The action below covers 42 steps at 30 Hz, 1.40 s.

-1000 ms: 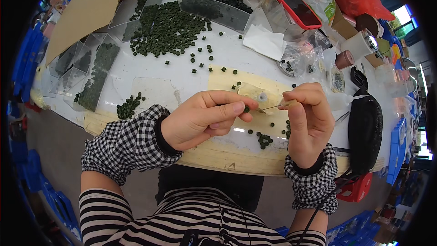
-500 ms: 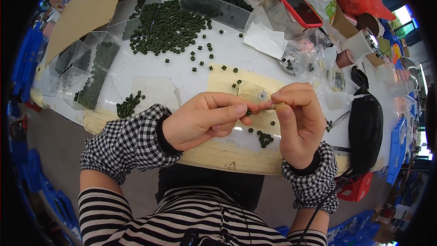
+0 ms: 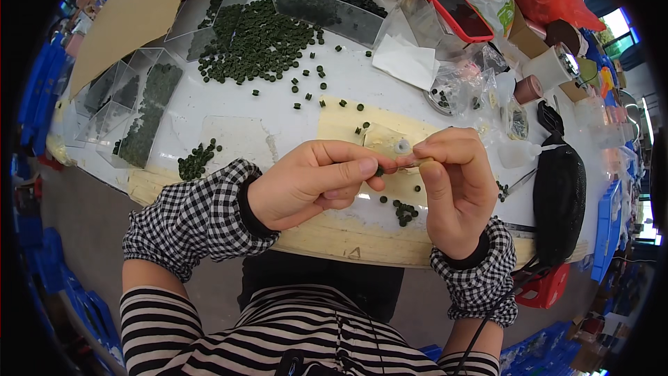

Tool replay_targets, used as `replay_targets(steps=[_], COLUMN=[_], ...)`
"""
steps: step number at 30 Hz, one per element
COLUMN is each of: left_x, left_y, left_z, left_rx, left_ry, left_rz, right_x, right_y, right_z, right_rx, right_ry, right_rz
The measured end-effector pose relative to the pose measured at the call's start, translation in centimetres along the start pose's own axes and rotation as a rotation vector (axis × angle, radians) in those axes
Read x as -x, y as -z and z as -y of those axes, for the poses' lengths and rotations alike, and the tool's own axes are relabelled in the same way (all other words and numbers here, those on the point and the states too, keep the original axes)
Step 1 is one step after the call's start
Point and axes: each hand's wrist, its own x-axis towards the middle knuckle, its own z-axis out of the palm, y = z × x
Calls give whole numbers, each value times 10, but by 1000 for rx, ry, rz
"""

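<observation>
My left hand (image 3: pixel 313 182) pinches a small dark green spool-shaped piece (image 3: pixel 378 172) between thumb and forefinger, mostly covered by the fingertips. Close beside it, my right hand (image 3: pixel 456 188) is closed in a pinch on something thin and small that I cannot make out. The two sets of fingertips nearly meet above a yellowish sheet (image 3: pixel 341 122) near the table's front edge. Just behind them stands a small whitish nozzle-like tip (image 3: pixel 402 146). A little cluster of green pieces (image 3: pixel 405 213) lies below the fingers, and another cluster (image 3: pixel 197 160) sits by my left sleeve.
A large heap of green pieces (image 3: pixel 257 38) spreads at the back left, between clear bins (image 3: pixel 327 17) and a divided clear box (image 3: pixel 149 115). At the right are a red-cased phone (image 3: pixel 449 3), white tissue (image 3: pixel 405 61), plastic bags (image 3: pixel 463 94) and a black pouch (image 3: pixel 559 202).
Hardly anything differs. The fingers of my right hand have shifted very slightly, while my left hand keeps its place.
</observation>
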Motion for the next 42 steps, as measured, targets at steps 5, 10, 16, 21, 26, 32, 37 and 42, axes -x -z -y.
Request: replay_targets(steps=[5, 10, 16, 21, 26, 32, 37, 42], left_x=[1, 2, 1, 3, 2, 4, 4, 6], left_y=[2, 3, 0, 0, 2, 1, -5, -4], left_z=[0, -1, -2, -3, 0, 0, -1, -3], left_rx=[-8, -96, -153, -193, -208, -264, -349, -344], left_ry=[-34, -100, -134, -166, -233, -281, -335, -332], left_rz=[-52, -158, -220, -236, -259, -282, -336, -313], right_x=[0, -13, -13, -12, -7, -2, -3, -3], right_y=[1, 10, 4, 1, -2, -9, -9, -10], right_z=[1, -3, -5, -1, 6, 3, 2, 3], right_rx=[36, 559, 656, 648, 492, 381, 367, 359], right_ry=[-24, 149, 139, 157, 216, 191, 197, 194], right_rz=[-113, -63, 17, -38, 77, 116, 118, 126])
